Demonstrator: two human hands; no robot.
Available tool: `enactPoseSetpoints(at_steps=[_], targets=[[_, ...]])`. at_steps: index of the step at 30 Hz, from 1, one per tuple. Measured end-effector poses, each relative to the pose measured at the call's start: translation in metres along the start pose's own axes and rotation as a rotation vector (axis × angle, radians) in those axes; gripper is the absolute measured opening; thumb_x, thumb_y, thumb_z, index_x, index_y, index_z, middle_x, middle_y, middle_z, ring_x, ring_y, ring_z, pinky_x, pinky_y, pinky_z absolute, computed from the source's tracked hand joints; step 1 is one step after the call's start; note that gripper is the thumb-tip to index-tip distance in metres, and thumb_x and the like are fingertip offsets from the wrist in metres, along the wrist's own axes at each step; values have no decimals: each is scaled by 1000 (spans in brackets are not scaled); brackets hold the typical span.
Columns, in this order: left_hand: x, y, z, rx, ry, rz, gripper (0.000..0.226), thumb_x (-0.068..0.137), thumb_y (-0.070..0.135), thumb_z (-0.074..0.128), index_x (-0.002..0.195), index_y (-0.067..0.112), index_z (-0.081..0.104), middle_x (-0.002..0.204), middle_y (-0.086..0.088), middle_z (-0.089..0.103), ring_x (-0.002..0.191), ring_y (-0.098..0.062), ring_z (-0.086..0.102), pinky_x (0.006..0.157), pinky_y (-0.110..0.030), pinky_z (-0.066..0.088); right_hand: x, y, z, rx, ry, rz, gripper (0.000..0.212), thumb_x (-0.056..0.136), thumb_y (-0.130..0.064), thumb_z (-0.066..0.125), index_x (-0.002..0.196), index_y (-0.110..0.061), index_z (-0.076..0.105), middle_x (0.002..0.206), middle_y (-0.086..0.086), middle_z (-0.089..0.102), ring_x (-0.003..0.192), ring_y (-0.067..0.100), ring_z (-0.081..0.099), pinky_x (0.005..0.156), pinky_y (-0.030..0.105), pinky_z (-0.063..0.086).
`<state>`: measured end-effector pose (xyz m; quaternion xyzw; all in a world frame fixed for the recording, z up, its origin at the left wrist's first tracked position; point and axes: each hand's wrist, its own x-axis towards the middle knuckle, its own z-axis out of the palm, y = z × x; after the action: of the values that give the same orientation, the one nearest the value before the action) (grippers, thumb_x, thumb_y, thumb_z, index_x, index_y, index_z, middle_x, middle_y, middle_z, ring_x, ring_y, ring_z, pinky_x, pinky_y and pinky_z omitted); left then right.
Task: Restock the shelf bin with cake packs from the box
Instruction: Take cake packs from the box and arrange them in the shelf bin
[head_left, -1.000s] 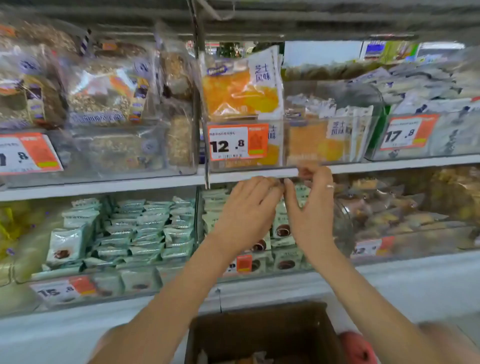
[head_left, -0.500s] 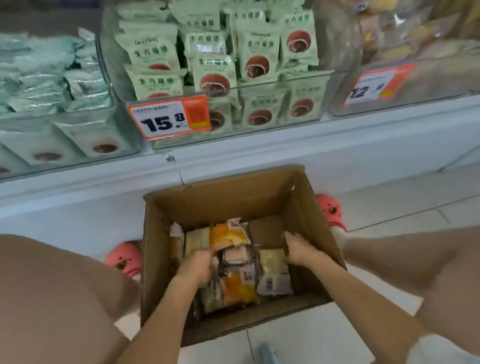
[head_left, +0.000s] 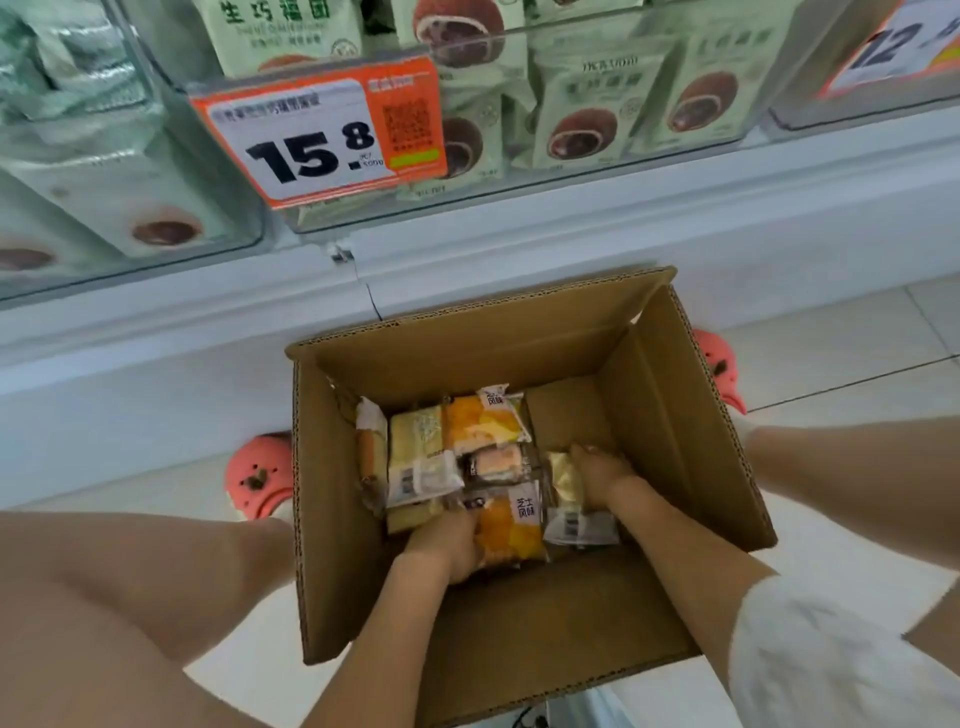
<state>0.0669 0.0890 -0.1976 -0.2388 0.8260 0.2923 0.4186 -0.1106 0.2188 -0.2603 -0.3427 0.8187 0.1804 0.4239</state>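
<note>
Both hands (head_left: 519, 504) grip upright-lying cake packs (head_left: 511, 525).

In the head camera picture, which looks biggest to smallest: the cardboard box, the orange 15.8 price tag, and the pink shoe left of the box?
1. Cardboard box, by far the largest.
2. Price tag.
3. Pink shoe, partly hidden by the box.
The tag sits nearer the camera, so its lead over the shoe may be only apparent.

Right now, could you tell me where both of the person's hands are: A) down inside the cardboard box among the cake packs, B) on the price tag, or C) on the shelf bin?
A: the left hand and the right hand are both down in the cardboard box, on the cake packs.
</note>
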Motion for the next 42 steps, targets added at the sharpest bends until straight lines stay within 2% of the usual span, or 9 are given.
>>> enactPoseSetpoints(at_steps=[5, 11, 15, 19, 22, 26, 29, 35, 42], targets=[[2, -2, 3, -143, 37, -37, 29, 97, 20, 45, 125, 18, 53, 121, -6, 57, 104, -21, 57, 87, -33, 50, -12, -1, -12, -157, -39, -43, 78, 78, -35, 73, 142, -15, 34, 150, 11, 28, 140, 32, 19, 111, 51, 24], [3, 9, -5, -694, 162, -95, 16, 97, 30, 48, 102, 18, 58, 109, -5, 61, 95, -19, 58, 86, -34, 50, -49, -1, -39, 111, 19, -97, 42, 78, -30, 74, 114, -19, 55, 118, 5, 60, 101, 22, 59, 82, 35, 51], [-7, 18, -24, -1372, -128, -226, 68, 85, 63, 52, 123, 7, 53, 120, -14, 58, 112, -33, 56, 99, -46, 45, -98, -15, -62, 362, 403, -94, 56, 87, -26, 64, 137, -30, 39, 117, 6, 62, 103, 27, 60, 83, 39, 53], [-23, 40, -45, -1844, -226, 111, 78, 75, 61, 60, 131, 7, 49, 131, -19, 56, 120, -37, 52, 97, -54, 43, -139, -49, -48, 295, 473, -310, 70, 95, -17, 49, 149, -40, 10, 143, 13, 43, 127, 31, 47, 100, 45, 46], [-30, 46, -42, -1777, -31, 125, 72, 74, 33, 75, 136, 12, 45, 126, -14, 59, 114, -32, 56, 87, -48, 50, -155, -53, -35, 541, 317, -462, 73, 93, -6, 48, 150, -35, 12, 159, 1, 8, 147, 23, 6, 117, 42, 24], [-36, 33, -36, -1649, 93, 132, 45, 88, 3, 59, 131, 13, 48, 117, -13, 61, 107, -30, 59, 82, -44, 52, -165, -35, -49, 983, 594, -399, 39, 91, -3, 50, 112, -32, 65, 118, -7, 63, 109, 17, 60, 91, 35, 53], [-52, 31, -45, -1559, -59, 280, 48, 82, 1, 63, 127, 15, 51, 114, -12, 64, 105, -28, 61, 86, -46, 51, -166, -20, -71, 1147, 873, -258, 36, 92, -13, 56, 125, -26, 53, 121, -15, 53, 111, 6, 51, 95, 27, 45], [-75, 29, -60, -1282, -224, 481, 55, 75, 7, 68, 127, 14, 52, 113, -10, 65, 107, -29, 61, 94, -48, 49, -176, -1, -93, 1164, 736, -283, 26, 94, -30, 54, 116, -19, 63, 103, -8, 65, 95, 8, 59, 74, 17, 43], [-103, 31, -80, -1486, 160, 543, 23, 90, 27, 60, 105, 10, 61, 91, -7, 71, 83, -19, 69, 76, -37, 54, -186, -18, -95, 1338, 986, -184, 22, 100, -26, 42, 82, -27, 55, 84, -6, 61, 82, 16, 59, 73, 31, 47]])
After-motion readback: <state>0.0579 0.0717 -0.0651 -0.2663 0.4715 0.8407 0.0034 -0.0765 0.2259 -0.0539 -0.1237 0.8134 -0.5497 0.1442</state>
